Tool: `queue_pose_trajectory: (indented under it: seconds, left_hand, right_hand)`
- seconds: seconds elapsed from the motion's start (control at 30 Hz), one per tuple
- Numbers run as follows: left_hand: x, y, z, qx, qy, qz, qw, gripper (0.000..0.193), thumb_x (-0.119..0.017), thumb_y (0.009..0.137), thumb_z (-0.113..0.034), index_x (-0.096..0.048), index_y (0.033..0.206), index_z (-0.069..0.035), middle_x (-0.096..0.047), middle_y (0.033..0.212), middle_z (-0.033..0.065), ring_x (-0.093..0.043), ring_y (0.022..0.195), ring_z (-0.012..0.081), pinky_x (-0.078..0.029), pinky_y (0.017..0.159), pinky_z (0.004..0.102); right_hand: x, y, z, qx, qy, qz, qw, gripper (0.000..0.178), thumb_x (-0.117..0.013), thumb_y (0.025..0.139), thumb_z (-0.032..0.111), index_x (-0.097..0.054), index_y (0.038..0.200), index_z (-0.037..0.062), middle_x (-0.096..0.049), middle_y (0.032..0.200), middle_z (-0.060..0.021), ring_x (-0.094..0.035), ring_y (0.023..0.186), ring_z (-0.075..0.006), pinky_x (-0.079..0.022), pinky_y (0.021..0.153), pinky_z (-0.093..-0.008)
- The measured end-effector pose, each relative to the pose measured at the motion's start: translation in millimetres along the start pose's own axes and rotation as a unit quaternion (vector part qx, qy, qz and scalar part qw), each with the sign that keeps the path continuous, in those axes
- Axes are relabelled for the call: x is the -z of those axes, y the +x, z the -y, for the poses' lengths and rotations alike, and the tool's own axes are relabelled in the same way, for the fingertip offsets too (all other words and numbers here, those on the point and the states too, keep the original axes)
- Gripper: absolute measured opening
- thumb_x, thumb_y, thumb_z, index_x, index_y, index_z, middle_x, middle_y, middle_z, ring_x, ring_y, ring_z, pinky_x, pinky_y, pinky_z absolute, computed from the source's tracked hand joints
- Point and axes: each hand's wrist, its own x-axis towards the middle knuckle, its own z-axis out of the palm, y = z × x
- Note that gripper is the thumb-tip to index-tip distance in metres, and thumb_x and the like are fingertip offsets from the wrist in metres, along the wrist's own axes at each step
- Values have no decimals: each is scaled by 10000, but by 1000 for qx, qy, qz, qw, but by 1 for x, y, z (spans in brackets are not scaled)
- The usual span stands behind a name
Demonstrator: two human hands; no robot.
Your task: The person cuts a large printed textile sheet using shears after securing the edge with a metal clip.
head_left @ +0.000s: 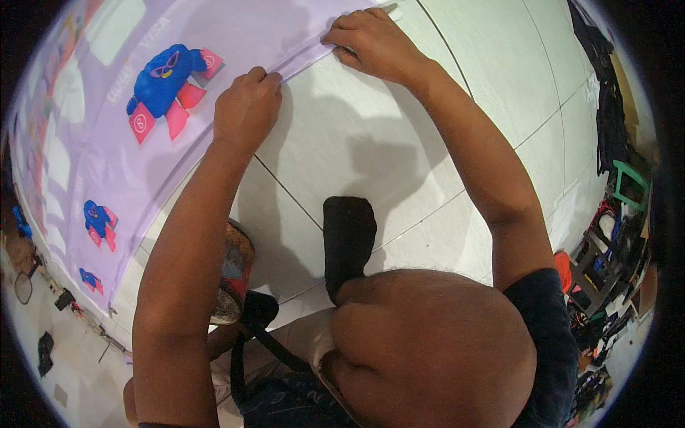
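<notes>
Fingers (342, 36) of the right hand (374, 46), nearly closed, pinch the lilac sheet (107, 157); the left hand (247, 107) curls on its edge, grip unclear; the sheet lies toward ten o'clock, edge running seven-to-one, touching both hands.

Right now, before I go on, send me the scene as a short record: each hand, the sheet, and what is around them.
Left hand: fingers curled at the near edge of the purple sheet; grip unclear
Right hand: fingers at the same edge, farther right; grip unclear
Sheet print: blue-and-pink figures
Surface: white tiled floor
Beside left forearm: worn cylindrical object, partly hidden
Between forearms: black sock
Far right: green frame by clutter
</notes>
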Motion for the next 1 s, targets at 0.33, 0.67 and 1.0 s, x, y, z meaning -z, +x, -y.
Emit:
queue_pose_trajectory:
  seconds: [0.33, 0.67, 1.0]
  left_hand:
    - [-10, -3, 10, -37, -47, -154, 986, 306, -677, 887, -176, -660, 1170, -61, -655, 1148, 137, -617, 1076, 339, -501, 939, 440]
    - [-15, -3, 9, -56, -66, -163, 983, 247, -658, 902, -168, -691, 1098, -20, -684, 1086, 142, -632, 1028, 343, -501, 920, 445]
    - [-20, -5, 10, -47, -62, -203, 976, 191, -720, 852, -135, -722, 1024, -52, -682, 1034, 75, -618, 946, 281, -492, 878, 418]
  right_hand:
    - [13, -54, 9, -524, 173, -28, 834, 672, -514, 918, 668, -690, 1097, 45, -700, 1006, -252, -695, 936, -388, -536, 821, -475]
    - [12, -28, 18, -594, 529, -208, 569, 659, -688, 918, 480, -565, 1172, -115, -619, 1065, -190, -660, 884, -226, -593, 806, -296]
    - [6, -55, 12, -567, 564, -203, 565, 494, -698, 953, 301, -582, 1140, -142, -668, 993, -178, -683, 877, -200, -608, 807, -284]
